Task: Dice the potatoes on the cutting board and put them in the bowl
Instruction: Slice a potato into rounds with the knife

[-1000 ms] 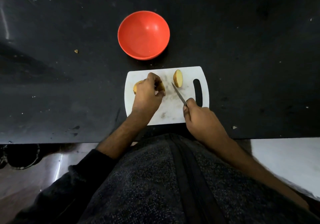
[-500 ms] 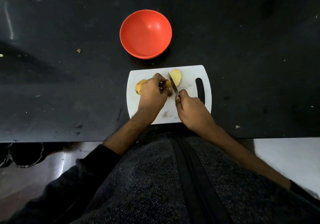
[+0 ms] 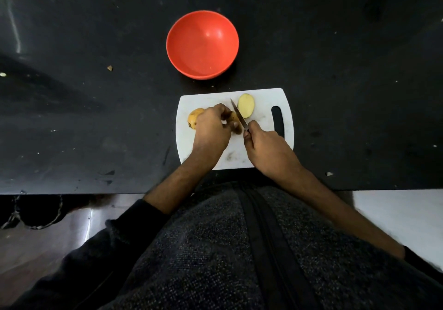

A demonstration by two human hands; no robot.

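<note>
Steel knife (image 3: 238, 114) now against held potato (image 3: 233, 119), right hand (image 3: 268, 149) moved in

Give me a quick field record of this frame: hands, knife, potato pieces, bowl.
left hand: grip on a potato piece, pinning it to the cutting board
right hand: holds the knife, blade against that piece
potato half: lying cut face up, right of the blade
whole potato: behind the left hand, partly hidden
red bowl: on the black counter beyond the board, holds no potato
</note>
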